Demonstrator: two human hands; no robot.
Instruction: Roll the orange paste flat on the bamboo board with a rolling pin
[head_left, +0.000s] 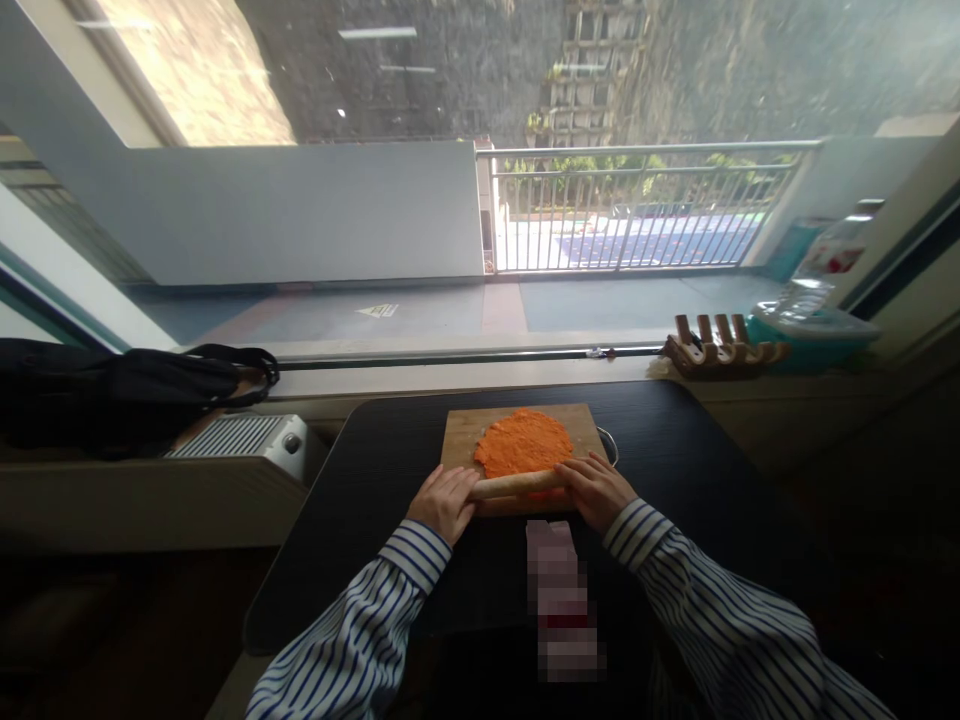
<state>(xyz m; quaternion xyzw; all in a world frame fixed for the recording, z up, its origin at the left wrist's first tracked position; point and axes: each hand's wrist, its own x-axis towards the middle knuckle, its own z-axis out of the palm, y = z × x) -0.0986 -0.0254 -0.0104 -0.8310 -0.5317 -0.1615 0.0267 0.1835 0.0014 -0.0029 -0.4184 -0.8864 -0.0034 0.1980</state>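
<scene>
A wooden rolling pin (517, 485) lies across the near part of a flat, orange sheet of dough (525, 440) with a ragged edge. My left hand (444, 500) is closed over the pin's left end, and my right hand (598, 488) over its right end. Beneath the dough is a wooden cutting board (461, 425), with a metal loop handle (610, 445) showing at its right side. A little orange shows on the near side of the pin. Both palms face down, so the pin's tips are hidden.
The board rests on a black table (375, 470) by a window. A blurred pinkish item (559, 590) lies near me. On the sill stand a brown rack (720, 350), a clear bottle (821, 260) and a teal container (817, 335). A black bag (127, 390) is at left.
</scene>
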